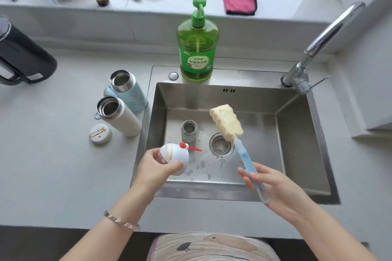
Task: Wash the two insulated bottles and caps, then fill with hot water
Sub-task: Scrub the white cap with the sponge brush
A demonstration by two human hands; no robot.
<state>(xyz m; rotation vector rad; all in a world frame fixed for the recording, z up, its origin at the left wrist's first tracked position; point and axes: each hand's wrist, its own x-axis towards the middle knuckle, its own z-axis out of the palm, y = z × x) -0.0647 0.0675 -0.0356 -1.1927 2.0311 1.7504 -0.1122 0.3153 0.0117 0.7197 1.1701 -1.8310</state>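
The left hand (157,168) grips a domed white cap (175,155) with a red ornament, above the front left part of the sink (297,137). The right hand (275,186) holds a sponge brush (226,122) by its blue handle. The yellow sponge head points up and away, over the drain. On the counter (53,154), just left of the sink, stand the light blue bottle (130,93) and the white bottle (121,118), both open and close together. A flat white cap (100,134) lies near the white bottle. A small metal cylinder (189,131) stands inside the sink. A green dish soap bottle (198,53) stands behind it.
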